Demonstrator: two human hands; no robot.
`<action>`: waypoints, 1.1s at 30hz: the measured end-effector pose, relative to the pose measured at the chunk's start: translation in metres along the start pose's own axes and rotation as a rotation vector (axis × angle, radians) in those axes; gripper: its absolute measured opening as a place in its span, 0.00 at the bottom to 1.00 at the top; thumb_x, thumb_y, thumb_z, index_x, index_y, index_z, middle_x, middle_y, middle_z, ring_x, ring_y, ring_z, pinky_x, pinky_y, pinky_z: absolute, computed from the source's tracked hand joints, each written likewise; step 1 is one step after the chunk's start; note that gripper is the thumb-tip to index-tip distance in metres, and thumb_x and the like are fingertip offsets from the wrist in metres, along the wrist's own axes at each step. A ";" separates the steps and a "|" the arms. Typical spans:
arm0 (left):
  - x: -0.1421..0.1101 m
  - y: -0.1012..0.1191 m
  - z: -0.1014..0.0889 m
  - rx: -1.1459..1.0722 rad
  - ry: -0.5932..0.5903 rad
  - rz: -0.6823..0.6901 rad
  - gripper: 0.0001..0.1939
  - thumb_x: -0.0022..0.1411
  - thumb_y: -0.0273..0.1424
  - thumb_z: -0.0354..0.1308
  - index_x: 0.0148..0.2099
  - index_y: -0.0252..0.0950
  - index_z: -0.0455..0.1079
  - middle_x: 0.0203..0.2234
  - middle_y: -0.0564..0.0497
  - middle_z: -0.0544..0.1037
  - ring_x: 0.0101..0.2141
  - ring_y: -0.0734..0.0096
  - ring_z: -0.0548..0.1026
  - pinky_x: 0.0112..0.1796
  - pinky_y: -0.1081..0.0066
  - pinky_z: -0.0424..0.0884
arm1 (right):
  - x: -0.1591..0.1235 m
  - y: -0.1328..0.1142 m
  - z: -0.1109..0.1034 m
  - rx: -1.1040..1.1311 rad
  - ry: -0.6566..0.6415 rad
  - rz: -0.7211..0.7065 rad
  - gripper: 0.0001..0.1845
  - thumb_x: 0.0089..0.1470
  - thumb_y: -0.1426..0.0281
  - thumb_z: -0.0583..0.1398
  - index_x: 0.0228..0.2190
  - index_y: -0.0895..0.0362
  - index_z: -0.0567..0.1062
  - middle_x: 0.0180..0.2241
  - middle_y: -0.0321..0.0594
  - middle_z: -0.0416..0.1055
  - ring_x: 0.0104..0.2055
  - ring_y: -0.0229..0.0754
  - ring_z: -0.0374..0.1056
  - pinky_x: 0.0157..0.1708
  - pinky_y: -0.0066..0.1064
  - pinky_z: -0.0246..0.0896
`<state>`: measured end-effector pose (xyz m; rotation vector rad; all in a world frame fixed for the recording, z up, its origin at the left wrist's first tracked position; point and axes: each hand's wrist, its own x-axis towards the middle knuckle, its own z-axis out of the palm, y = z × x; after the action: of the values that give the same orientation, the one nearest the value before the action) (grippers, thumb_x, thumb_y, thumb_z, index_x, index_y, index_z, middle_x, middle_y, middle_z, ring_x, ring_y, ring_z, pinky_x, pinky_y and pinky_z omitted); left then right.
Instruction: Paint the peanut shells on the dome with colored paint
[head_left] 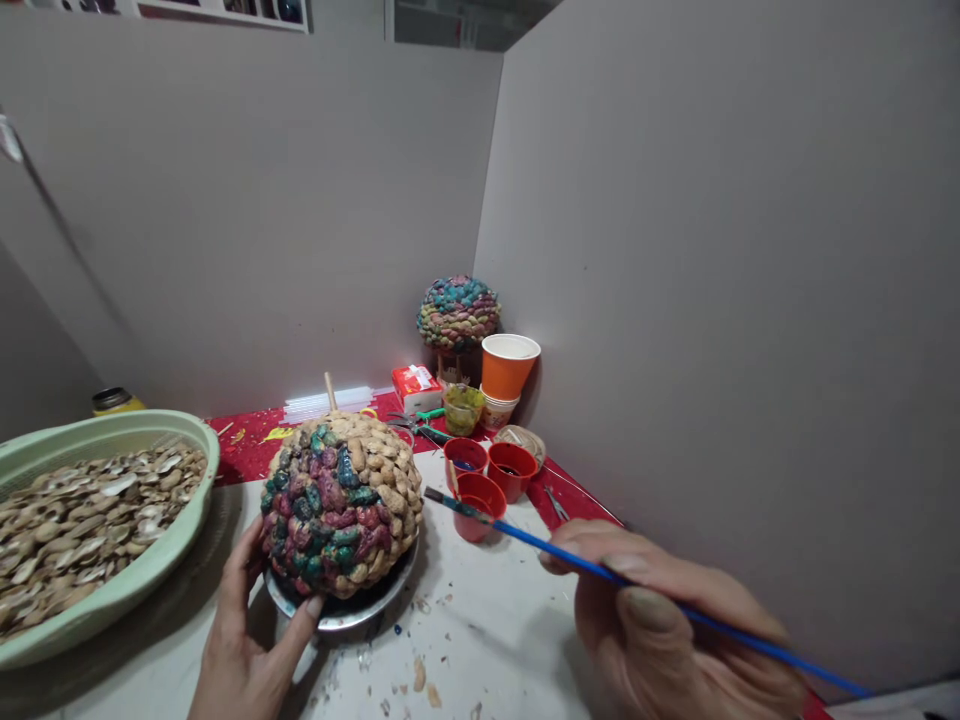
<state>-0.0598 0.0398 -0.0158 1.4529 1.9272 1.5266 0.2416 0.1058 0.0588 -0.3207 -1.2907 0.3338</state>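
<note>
A ball covered in peanut shells (349,500), partly painted teal and magenta with bare tan shells at the top and right, rests in a shallow metal bowl (367,612). My left hand (244,640) steadies the ball from the lower left, thumb at its front and fingers along its side; some fingertips are hidden. Between the thumb and fingers of my right hand (667,610) is a blue paintbrush (536,543). Its dark bristles point left, a little apart from the ball. Behind the brush stand red cups of paint (480,515).
At left is a green basket (202,470) of peanut shells. Toward the back corner are a painted shell ball (459,312), an orange paper cup (510,370), a tissue pack (416,390), green-handled pliers (431,414) and clear sticks (326,403). Grey panels (712,250) enclose the table.
</note>
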 end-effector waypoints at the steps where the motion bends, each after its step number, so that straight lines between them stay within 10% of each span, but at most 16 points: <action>1: 0.000 -0.001 0.000 -0.001 -0.007 0.001 0.46 0.56 0.49 0.68 0.72 0.54 0.51 0.67 0.44 0.66 0.64 0.43 0.68 0.64 0.36 0.59 | -0.002 0.001 -0.002 -0.028 -0.083 -0.020 0.07 0.64 0.72 0.65 0.43 0.53 0.82 0.34 0.41 0.84 0.33 0.45 0.81 0.35 0.41 0.81; 7: -0.001 -0.006 -0.001 -0.007 -0.010 0.006 0.45 0.57 0.49 0.67 0.72 0.56 0.51 0.67 0.46 0.66 0.63 0.45 0.69 0.63 0.36 0.61 | -0.009 0.006 0.000 -0.064 -0.341 -0.080 0.13 0.61 0.77 0.64 0.47 0.55 0.80 0.35 0.42 0.84 0.36 0.45 0.82 0.39 0.38 0.82; 33: -0.001 -0.008 -0.001 0.034 0.004 0.018 0.46 0.57 0.49 0.67 0.72 0.58 0.51 0.67 0.46 0.66 0.63 0.45 0.70 0.62 0.35 0.61 | -0.021 0.004 0.014 -0.070 -0.285 0.034 0.07 0.66 0.72 0.61 0.42 0.52 0.80 0.32 0.40 0.83 0.34 0.45 0.82 0.36 0.39 0.81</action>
<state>-0.0643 0.0395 -0.0225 1.4859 1.9571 1.5122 0.2230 0.1017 0.0420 -0.3638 -1.5806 0.3728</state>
